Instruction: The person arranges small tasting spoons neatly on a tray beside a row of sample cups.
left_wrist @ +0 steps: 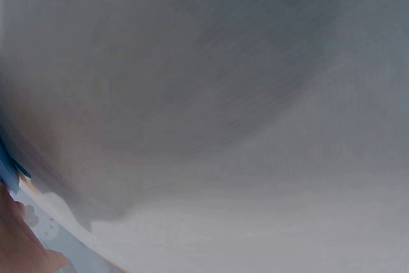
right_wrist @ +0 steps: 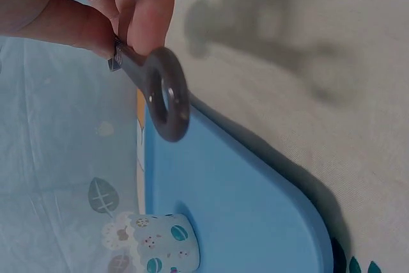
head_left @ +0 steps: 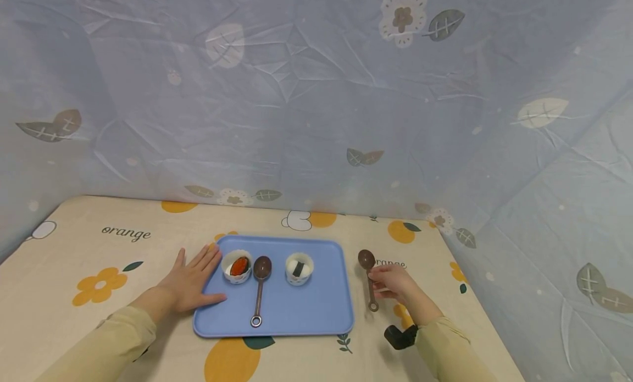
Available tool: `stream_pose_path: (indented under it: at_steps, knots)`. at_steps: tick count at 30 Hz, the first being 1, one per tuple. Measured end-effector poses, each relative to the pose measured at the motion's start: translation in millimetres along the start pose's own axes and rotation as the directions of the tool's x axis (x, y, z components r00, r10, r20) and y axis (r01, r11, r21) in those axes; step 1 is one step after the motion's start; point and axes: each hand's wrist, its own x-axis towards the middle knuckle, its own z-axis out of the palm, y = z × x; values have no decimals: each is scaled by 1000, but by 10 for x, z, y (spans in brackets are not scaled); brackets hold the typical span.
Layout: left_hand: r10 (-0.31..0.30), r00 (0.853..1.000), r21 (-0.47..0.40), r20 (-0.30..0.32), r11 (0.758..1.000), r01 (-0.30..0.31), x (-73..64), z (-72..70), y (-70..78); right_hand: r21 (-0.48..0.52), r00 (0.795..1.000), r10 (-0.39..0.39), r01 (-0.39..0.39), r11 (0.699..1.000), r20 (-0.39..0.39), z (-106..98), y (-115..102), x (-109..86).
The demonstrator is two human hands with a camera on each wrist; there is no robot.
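Note:
My right hand (head_left: 393, 284) pinches a brown spoon (head_left: 366, 259) by its handle, just right of the blue tray (head_left: 321, 310). In the right wrist view the ring end of that spoon (right_wrist: 167, 94) juts from between thumb and fingers, with its shadow on the cloth. My left hand (head_left: 188, 280) lies spread with straight fingers at the tray's left edge. On the tray, a second brown spoon (head_left: 259, 294) lies between a cup (head_left: 237, 267) holding an orange-red piece with a dark edge and a cup (head_left: 299, 270) holding a white piece with a dark band.
A patterned cloth (head_left: 163, 354) with oranges and flowers covers the table. Behind and to the right hang pale blue-grey curtains (head_left: 316, 107). The left wrist view mostly shows blurred, shaded cloth (left_wrist: 255, 177).

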Motion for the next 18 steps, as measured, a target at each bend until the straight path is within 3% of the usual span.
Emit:
stream_pose_path:
  at_steps: [18]
  knots:
    - [-6,1000,-7,3,1000,6,5,15,-1,-10,1000,-12,12,1000,17,46,-97,-30]
